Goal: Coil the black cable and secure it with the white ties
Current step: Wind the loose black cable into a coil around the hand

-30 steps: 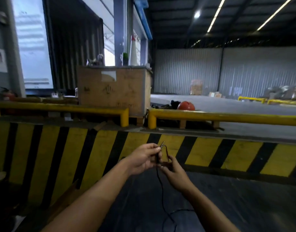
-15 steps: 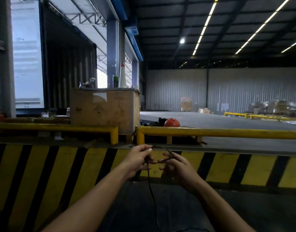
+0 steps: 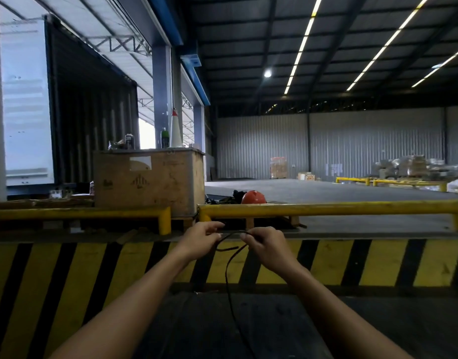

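both hands are up in front of the yellow-and-black striped barrier (image 3: 378,263). the left hand (image 3: 199,240) and the right hand (image 3: 265,246) each pinch the thin black cable (image 3: 227,270) between curled fingers, a short span stretched between them; the rest hangs down toward the dark floor.

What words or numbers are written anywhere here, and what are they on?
No text here can be read.
Wooden crate: dark stamped marks and a pale label, too blurred to read.
White panel at far left: faint grey lines, too blurred to read.
Back wall: small pale sheets, too small to read.
Stacked boxes far off: too small to tell.
Black cable, left hand, right hand: no writing visible.
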`<move>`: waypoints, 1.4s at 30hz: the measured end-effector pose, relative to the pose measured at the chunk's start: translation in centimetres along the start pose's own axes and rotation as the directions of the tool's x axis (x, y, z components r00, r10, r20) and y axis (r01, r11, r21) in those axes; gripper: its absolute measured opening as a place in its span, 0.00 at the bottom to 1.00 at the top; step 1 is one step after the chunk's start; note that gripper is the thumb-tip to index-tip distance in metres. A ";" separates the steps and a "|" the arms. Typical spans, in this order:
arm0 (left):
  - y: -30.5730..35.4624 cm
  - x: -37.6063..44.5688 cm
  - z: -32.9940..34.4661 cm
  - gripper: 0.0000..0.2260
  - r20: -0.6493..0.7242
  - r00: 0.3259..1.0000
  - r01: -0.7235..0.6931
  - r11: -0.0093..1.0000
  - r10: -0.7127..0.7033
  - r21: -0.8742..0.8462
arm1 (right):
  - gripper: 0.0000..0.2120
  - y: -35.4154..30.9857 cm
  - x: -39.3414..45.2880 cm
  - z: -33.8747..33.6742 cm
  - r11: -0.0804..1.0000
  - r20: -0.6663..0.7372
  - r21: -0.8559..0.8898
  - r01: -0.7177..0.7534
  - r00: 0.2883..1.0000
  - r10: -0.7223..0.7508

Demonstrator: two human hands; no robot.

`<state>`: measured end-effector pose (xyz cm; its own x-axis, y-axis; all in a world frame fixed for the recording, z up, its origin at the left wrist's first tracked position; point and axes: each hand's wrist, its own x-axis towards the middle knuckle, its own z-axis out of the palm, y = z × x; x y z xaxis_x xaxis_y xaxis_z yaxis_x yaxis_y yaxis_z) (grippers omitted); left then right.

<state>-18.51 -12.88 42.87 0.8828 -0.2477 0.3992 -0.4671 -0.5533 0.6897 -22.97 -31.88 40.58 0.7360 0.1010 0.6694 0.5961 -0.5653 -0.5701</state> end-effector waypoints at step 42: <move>0.2 -3.1 4.6 0.20 0.561 0.797 0.303 0.655 0.224 -0.692 | 0.11 6.5 -2.1 1.2 0.986 0.044 -0.007 -0.169 0.985 0.169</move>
<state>-21.16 -15.87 39.01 0.6268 -0.7676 0.1340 -0.0730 0.1134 0.9909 -20.21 -34.82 34.90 0.8396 0.0401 0.5417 0.4611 -0.5798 -0.6717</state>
